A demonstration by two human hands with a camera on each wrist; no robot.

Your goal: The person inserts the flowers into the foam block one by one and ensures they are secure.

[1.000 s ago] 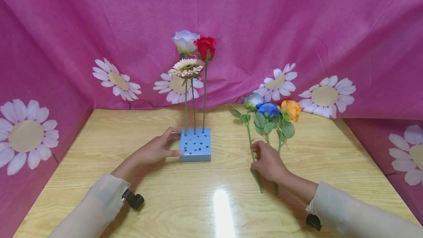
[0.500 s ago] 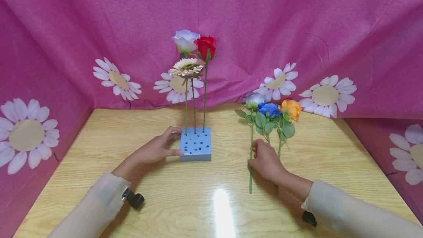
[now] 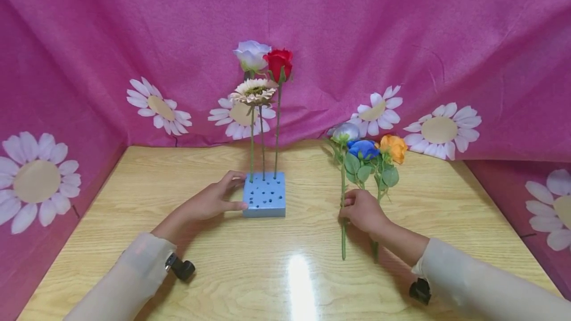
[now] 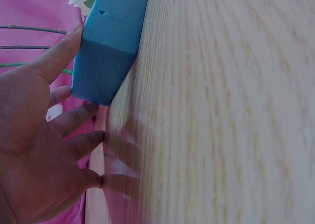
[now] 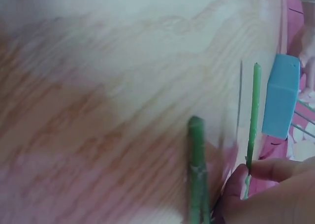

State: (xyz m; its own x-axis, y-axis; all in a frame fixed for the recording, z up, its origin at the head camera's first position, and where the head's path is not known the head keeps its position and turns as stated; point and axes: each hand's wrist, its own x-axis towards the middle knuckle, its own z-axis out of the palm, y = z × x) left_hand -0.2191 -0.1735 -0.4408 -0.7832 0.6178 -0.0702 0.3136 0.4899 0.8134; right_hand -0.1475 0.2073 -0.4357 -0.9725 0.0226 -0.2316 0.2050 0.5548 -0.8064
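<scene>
In the head view my left hand (image 3: 209, 201) rests against the left side of a light-blue foam block (image 3: 264, 196) full of small holes. Its thumb touches the block's near left edge; in the left wrist view the other fingers are spread, fairly straight. My right hand (image 3: 365, 212) pinches the green stem of a pale lilac-white rose (image 3: 345, 132) between thumb and fingertips. The stem's lower end (image 5: 256, 86) points toward me, low over the table. Upright in the block's back holes stand a white rose (image 3: 252, 55), a red rose (image 3: 279, 63) and a cream daisy-like flower (image 3: 253, 91).
A blue rose (image 3: 363, 149) and an orange rose (image 3: 393, 148) lie on the wooden table (image 3: 214, 271), beside and partly under the right hand. Pink cloth (image 3: 339, 28) printed with daisies rises behind and at both sides of the table.
The right hand first swung the pale rose's stem from slanted to nearly upright in view, then shifted slightly right. Its leaves turned and the bloom tilted. The left hand and block stayed still.
</scene>
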